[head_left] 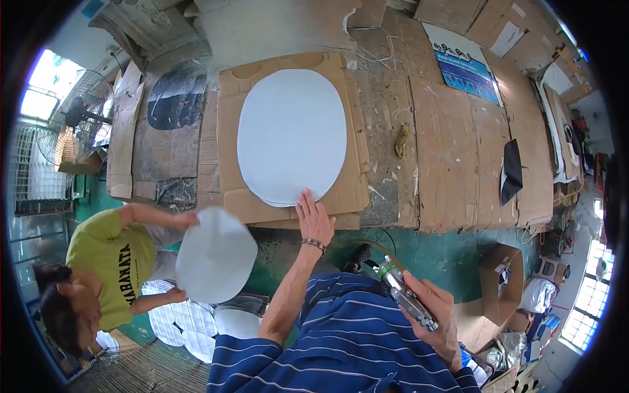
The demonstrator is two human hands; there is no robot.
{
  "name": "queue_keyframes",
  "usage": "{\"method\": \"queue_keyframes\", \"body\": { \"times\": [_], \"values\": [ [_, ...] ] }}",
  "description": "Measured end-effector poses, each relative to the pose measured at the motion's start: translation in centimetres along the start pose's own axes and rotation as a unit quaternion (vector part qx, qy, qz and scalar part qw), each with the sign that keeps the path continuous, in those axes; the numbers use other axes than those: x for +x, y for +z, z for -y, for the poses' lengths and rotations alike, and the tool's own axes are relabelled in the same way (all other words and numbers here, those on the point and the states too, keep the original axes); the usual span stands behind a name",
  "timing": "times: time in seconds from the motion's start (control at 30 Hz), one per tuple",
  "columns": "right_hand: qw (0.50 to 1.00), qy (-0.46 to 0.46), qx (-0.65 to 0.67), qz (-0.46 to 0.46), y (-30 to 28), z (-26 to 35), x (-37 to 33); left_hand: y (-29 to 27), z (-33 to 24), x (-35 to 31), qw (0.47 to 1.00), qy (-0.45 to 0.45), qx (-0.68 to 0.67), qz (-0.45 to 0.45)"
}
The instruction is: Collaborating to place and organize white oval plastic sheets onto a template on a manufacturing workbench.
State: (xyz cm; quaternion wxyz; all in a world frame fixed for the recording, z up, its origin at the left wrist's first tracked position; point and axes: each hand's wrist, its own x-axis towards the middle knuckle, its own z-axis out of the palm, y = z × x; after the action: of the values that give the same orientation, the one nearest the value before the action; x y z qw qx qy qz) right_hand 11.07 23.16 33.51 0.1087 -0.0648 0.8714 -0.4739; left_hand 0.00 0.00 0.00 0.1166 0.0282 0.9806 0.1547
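Observation:
A white oval panel (293, 134) lies on a sheet of brown cardboard (229, 203) on the workbench. Below its near edge, the rim of at least one more panel peeks out. My left hand (316, 221), with a beaded bracelet at the wrist, rests its outstretched fingers on that near edge. In my right hand (432, 314) is a metal spray gun (407, 296) with a green collar, held low in front of my body. A thin orange hose runs near its front end. The trigger is hidden by my fingers.
At the left, a co-worker in a yellow-green shirt (98, 245) holds another white oval panel (216, 255) beside the bench. White panels (196, 344) lie on a wire rack below. A black piece (511, 171) lies on the bench's right part; a cardboard box (501, 283) stands on the floor.

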Motion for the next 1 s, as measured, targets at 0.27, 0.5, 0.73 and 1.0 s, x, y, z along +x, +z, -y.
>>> {"method": "queue_keyframes", "body": {
  "times": [0.27,0.5,0.73,1.0],
  "values": [
    [0.994,-0.006,-0.013,-0.104,-0.2,0.7,1.7,-0.4,0.7,-0.5,0.999,0.016,-0.031,-0.018],
    [0.997,0.034,-0.019,-0.063,-1.2,0.7,-0.7,-1.5,0.8,-4.7,0.995,0.051,-0.083,-0.025],
    [1.000,-0.014,-0.009,0.008,-0.1,1.2,1.1,-1.3,1.8,-8.2,0.991,0.045,-0.127,-0.004],
    [0.993,-0.038,-0.024,-0.107,-0.6,0.4,1.9,-1.9,1.6,-7.7,0.989,0.038,-0.141,-0.027]
  ]
}}
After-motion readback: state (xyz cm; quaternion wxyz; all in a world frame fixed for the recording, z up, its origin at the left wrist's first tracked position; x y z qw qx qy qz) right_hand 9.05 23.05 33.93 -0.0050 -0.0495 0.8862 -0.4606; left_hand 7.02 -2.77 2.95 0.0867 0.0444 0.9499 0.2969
